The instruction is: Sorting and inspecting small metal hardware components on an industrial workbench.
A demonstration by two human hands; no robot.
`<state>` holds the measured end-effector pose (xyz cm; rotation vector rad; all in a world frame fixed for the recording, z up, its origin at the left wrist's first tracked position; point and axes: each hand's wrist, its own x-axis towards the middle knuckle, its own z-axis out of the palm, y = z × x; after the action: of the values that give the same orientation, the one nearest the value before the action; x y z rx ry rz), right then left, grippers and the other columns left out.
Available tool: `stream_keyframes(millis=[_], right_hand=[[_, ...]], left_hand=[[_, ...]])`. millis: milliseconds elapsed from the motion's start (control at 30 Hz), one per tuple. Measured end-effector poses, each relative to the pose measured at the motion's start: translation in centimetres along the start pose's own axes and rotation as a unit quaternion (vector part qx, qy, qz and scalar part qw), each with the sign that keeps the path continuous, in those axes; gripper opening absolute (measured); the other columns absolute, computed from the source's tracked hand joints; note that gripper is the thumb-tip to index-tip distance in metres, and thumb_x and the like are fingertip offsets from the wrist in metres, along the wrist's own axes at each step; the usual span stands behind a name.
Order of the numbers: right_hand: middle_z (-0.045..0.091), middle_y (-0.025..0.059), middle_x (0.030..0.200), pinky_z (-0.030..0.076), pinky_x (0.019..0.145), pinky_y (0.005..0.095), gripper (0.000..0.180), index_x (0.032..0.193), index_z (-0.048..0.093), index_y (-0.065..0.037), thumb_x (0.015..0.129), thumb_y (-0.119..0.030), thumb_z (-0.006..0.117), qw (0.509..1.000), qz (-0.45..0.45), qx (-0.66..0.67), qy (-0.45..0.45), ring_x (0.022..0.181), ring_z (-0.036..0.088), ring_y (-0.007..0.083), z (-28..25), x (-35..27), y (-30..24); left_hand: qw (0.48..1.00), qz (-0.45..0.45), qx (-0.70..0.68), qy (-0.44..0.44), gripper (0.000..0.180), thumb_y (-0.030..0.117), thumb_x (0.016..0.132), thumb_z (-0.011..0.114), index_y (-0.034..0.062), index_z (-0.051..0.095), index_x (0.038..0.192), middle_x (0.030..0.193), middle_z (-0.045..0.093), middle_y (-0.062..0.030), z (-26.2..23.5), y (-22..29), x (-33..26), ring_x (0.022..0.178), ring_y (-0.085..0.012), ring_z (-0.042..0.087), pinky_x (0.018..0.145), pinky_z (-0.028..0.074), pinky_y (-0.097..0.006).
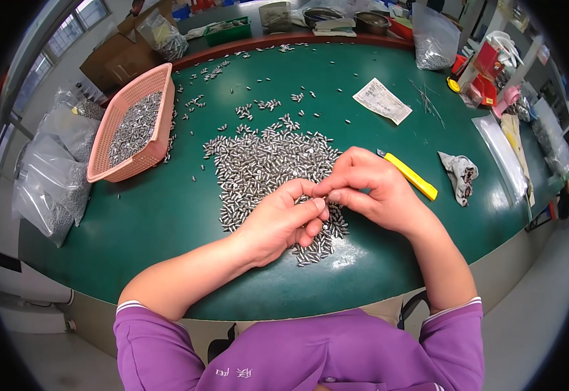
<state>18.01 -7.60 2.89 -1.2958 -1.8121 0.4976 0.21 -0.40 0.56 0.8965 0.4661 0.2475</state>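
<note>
A broad heap of small silvery metal parts [265, 156], bullet-shaped, lies in the middle of the green table. Over its near right side my two hands meet, fingertips together. My left hand [284, 218] is closed, thumb pressed against the curled fingers. From the right, my right hand [369, 189] pinches with thumb and forefinger right at the left fingertips. Whatever is between the fingers is too small and too covered to make out. Just right of my right hand lies a yellow utility knife [411, 176].
A pink plastic basket [160, 124] of metal parts stands at the left, beside filled clear bags [56, 176]. A paper slip [383, 101], thin wires [429, 104], a crumpled cloth [459, 176] and flat clear bags [500, 153] lie at the right. A green tray [227, 31] stands behind.
</note>
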Motion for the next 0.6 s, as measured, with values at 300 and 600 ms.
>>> stream_keyframes(millis=[300, 600], right_hand=[[0.056, 0.0074, 0.079, 0.046, 0.065, 0.0300, 0.012, 0.085, 0.062, -0.003, 0.073, -0.001, 0.061, 0.977, 0.119, -0.170, 0.048, 0.073, 0.057, 0.0196, -1.4, -0.5, 1.3], [0.057, 0.0100, 0.079, 0.046, 0.069, 0.0359, 0.011, 0.082, 0.062, -0.006, 0.071, -0.009, 0.062, 0.968, 0.099, -0.221, -0.067, 0.077, 0.057, 0.0273, -1.7, -0.9, 2.1]], left_hand=[[1.000, 0.002, -0.019, -0.007, 0.013, 0.015, 0.092, 0.041, 0.0045, 0.048, 0.096, 0.083, 0.051, -0.0068, 0.0, 0.3, 0.1, 0.059, -0.0100, 0.044, 0.044, 0.037, -0.021], [1.000, 0.001, -0.013, -0.013, 0.015, 0.014, 0.092, 0.043, 0.0032, 0.048, 0.100, 0.086, 0.051, -0.0072, 0.0, 0.2, 0.1, 0.060, -0.0101, 0.046, 0.046, 0.039, -0.021]])
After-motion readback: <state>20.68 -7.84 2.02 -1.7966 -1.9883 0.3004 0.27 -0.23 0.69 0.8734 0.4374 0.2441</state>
